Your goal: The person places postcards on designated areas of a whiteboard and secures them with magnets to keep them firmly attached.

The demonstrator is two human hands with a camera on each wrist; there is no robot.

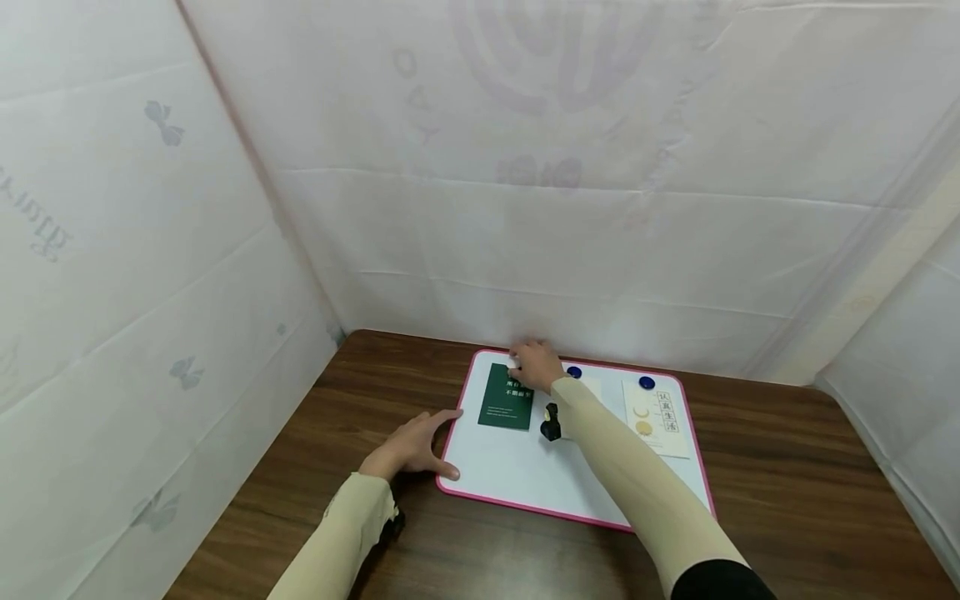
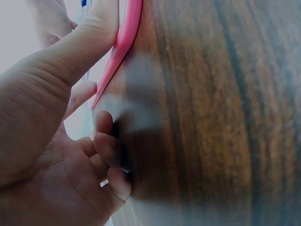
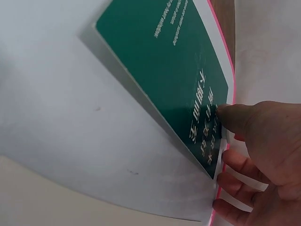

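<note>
A whiteboard (image 1: 495, 471) with a pink rim lies on the table. My left hand (image 1: 408, 446) is at its left edge, thumb and index finger spread and touching the board near the front corner. In the left wrist view, the other fingers (image 2: 107, 149) bend against the wood. At the far edge, my right hand (image 1: 538, 365) holds the top of a green card (image 1: 504, 404) with white writing. In the right wrist view, the thumb (image 3: 235, 117) is on the card's top end, and the card's long side stands slightly off the board. What lies under the thumb is mostly hidden.
Two blue round magnets (image 1: 647, 382) hold pale cards on the board; the right card (image 1: 654, 425) bears a yellow circle and writing, and the middle one is partly behind my right sleeve (image 1: 622, 450). Pale printed cloth (image 1: 525, 250) rises behind the brown table (image 1: 795, 475).
</note>
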